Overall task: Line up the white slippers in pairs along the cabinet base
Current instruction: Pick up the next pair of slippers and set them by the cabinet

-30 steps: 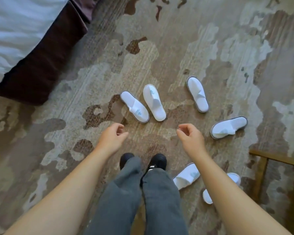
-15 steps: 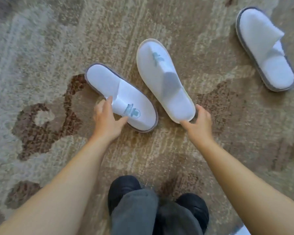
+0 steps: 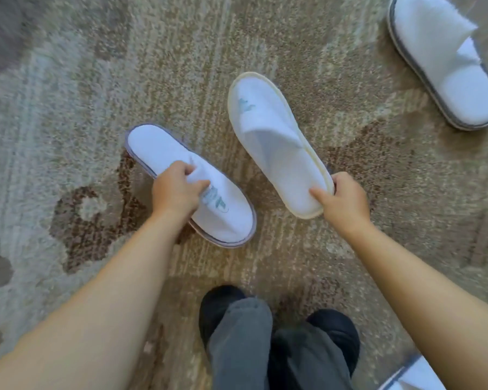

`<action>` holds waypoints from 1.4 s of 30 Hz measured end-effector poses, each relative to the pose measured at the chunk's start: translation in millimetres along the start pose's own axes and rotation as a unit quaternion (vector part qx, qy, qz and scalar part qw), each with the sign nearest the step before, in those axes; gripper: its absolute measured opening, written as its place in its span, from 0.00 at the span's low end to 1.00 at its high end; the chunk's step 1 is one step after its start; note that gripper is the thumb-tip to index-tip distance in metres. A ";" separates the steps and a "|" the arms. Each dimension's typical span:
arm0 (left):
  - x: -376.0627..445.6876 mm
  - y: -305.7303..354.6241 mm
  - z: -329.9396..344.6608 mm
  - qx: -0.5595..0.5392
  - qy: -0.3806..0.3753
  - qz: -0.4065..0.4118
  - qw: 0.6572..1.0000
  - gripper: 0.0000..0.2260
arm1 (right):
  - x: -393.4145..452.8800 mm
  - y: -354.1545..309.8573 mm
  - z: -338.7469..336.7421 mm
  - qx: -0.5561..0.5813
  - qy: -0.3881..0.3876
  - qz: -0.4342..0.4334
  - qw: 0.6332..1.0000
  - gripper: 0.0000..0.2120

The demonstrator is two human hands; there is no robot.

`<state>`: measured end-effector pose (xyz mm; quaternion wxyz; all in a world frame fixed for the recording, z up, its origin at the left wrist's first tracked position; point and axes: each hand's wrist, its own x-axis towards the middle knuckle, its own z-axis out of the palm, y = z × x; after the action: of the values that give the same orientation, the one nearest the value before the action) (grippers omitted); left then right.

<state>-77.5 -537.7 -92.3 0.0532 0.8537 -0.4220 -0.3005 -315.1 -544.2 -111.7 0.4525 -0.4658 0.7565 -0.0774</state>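
Observation:
Two white slippers lie on the patterned carpet in front of me. My left hand is closed on the upper strap of the grey-edged slipper, whose toe points toward me. My right hand pinches the heel end of the cream-edged slipper, whose toe points away. A third white slipper with a grey edge lies at the top right, untouched. A corner of another slipper shows at the bottom right. No cabinet is in view.
My black shoes and grey trouser legs stand at the bottom centre, just behind the two held slippers. Beige and brown carpet fills the whole view around them.
I have bent down from standing, so the view has closed in on the slippers. Both hands went from reaching and touching to gripping: left on the grey-edged slipper's strap, right on the cream-edged slipper's heel.

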 end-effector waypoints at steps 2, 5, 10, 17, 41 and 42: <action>-29.0 20.8 -36.6 -0.022 -0.003 0.008 1.000 0.06 | -43.2 -16.7 -32.4 0.032 0.008 -0.003 0.999 0.08; -85.7 62.6 -104.3 -0.077 -0.028 0.028 0.996 0.12 | -116.4 -48.6 -96.9 0.098 0.028 0.004 0.995 0.07; -184.3 159.2 -227.1 -0.154 -0.048 0.094 0.982 0.13 | -232.9 -111.0 -218.0 0.215 0.078 0.008 0.973 0.12; -284.8 288.0 -362.0 -0.225 -0.048 0.183 0.956 0.13 | -358.5 -188.4 -367.0 0.311 0.175 -0.010 0.934 0.09; -641.0 367.4 -329.4 0.041 -0.482 0.564 0.669 0.05 | -756.0 -121.1 -318.8 0.444 0.699 0.320 0.461 0.05; -664.8 353.6 -326.2 0.055 -0.492 0.577 0.649 0.06 | -777.2 -117.3 -304.4 0.444 0.711 0.330 0.434 0.05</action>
<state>-446.9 -316.2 606.2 -0.0470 0.1655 -0.8094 -0.5614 -349.3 -99.8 603.6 -0.1091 0.3030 0.7697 -0.5512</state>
